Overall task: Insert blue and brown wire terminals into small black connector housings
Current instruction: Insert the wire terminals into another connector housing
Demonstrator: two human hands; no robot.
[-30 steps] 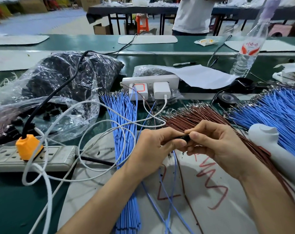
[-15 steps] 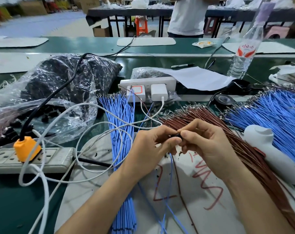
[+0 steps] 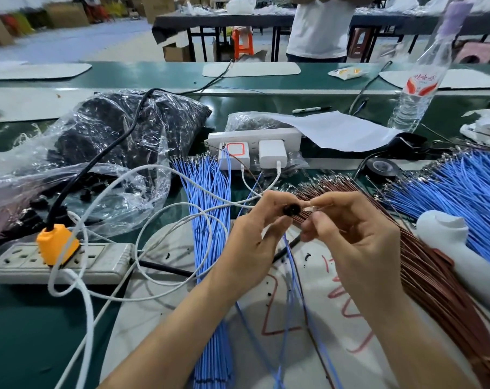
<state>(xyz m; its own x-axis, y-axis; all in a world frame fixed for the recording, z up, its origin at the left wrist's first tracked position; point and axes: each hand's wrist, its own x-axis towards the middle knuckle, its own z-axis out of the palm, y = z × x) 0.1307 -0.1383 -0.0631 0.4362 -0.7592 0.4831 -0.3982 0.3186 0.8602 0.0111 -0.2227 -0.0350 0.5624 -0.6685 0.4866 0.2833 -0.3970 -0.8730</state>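
My left hand (image 3: 255, 242) pinches a small black connector housing (image 3: 292, 209) between thumb and fingers. My right hand (image 3: 350, 237) pinches a wire terminal (image 3: 311, 208) whose metal tip sits right at the housing. Blue wires (image 3: 293, 276) and a brown wire hang down from between my hands onto the white mat (image 3: 308, 357). A bundle of blue wires (image 3: 210, 220) lies left of my hands. A brown wire bundle (image 3: 429, 270) fans out under my right hand. More blue wires (image 3: 462, 192) lie at the far right.
A clear bag of black housings (image 3: 106, 141) lies at the left. A grey power strip (image 3: 78, 262) with an orange plug and white cables sits at the front left. A white power strip (image 3: 255, 138), paper, a black tape roll (image 3: 382, 167), a water bottle (image 3: 418, 91) and a white tool (image 3: 462, 248) surround the work area.
My hands have risen slightly and my right fingers have drawn back a little from the housing, so the black housing and the terminal tip now show between them.
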